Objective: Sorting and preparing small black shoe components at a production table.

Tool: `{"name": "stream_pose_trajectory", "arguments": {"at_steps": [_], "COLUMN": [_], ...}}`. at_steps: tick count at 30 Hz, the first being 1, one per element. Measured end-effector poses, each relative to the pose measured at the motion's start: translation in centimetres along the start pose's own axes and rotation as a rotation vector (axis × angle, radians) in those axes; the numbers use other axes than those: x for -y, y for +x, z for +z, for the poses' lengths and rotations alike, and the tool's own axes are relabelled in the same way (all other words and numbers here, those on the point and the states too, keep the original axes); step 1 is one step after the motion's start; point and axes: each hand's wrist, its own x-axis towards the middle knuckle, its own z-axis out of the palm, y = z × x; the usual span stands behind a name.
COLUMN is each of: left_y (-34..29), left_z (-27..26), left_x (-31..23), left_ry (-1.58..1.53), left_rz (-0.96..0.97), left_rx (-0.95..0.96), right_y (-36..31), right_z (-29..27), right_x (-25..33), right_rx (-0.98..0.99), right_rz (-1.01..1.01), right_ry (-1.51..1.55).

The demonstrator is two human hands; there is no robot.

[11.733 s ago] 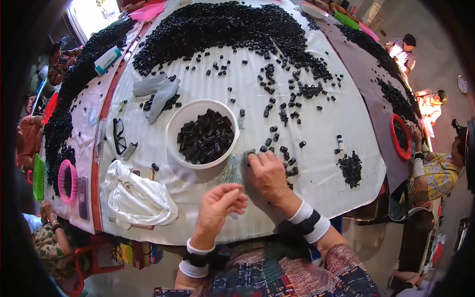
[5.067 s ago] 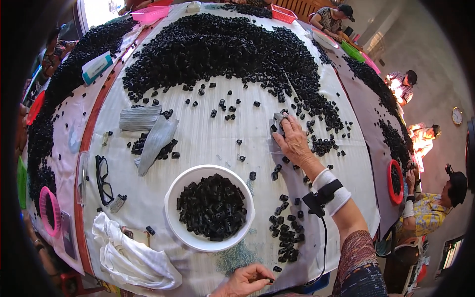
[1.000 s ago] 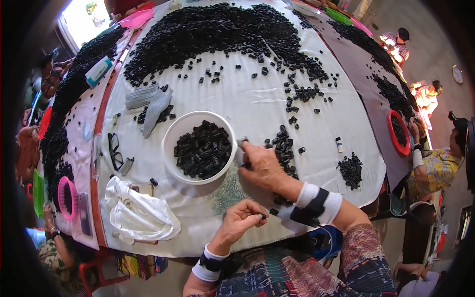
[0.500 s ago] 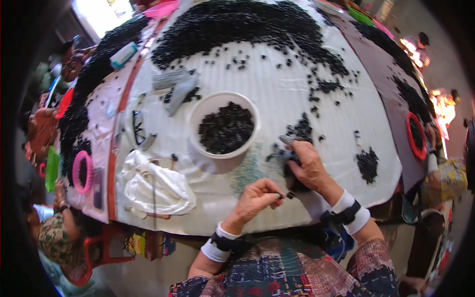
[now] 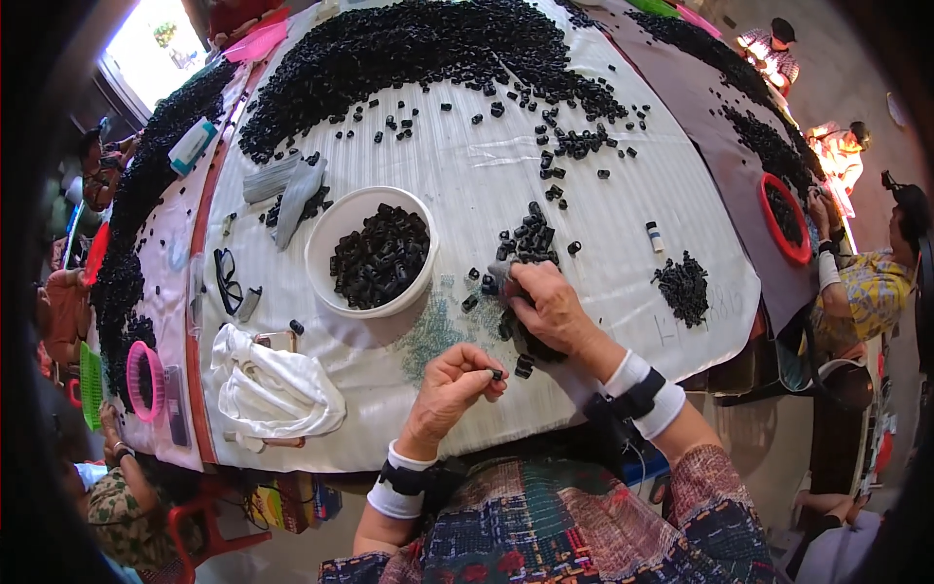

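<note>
Because the left hand (image 5: 450, 391) has thumb and forefinger clamped on it, the small black piece (image 5: 497, 374) sits near the front edge of the table (image 5: 467, 175). Its long axis runs roughly along that edge, free end toward the right edge; too small to tell finer. Right hand (image 5: 556, 307) is at a cluster of black pieces (image 5: 530, 234) lying at mixed angles, grey wrap (image 5: 501, 275) at its fingertips; can't tell whether the fingers grip it. White bowl (image 5: 368, 311) of similar pieces stands left of the cluster, bunched white cloth (image 5: 277, 384) near the front-left corner. Table has a wrinkled white cover, big black heap (image 5: 389, 49) toward far edge, small dark pile (image 5: 684, 287) near right edge. Room: bright doorway (image 5: 156, 44) far left, co-worker (image 5: 866, 292) in yellow patterned top beyond right edge, red basket (image 5: 793, 254) nearby.
</note>
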Motion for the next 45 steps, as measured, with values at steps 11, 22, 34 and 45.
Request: {"name": "stream_pose_trajectory", "arguments": {"at_steps": [11, 22, 34, 45], "left_y": [-0.1, 0.0, 0.0, 0.0], "left_z": [-0.1, -0.3, -0.4, -0.3], "left_x": [0.0, 0.3, 0.1, -0.1], "left_ry": [-0.032, 0.001, -0.086, -0.073], "left_rz": [0.039, 0.035, 0.061, 0.060], "left_rx": [0.025, 0.006, 0.033, 0.017], "right_y": [2.1, 0.3, -2.4, 0.9], "right_z": [1.8, 0.9, -0.2, 2.3], "right_x": [1.0, 1.4, 0.4, 3.0], "right_rx": [-0.040, -0.097, -0.096, -0.052], "right_rz": [-0.024, 0.005, 0.008, -0.187], "right_ry": [0.100, 0.182, 0.073, 0.136]}}
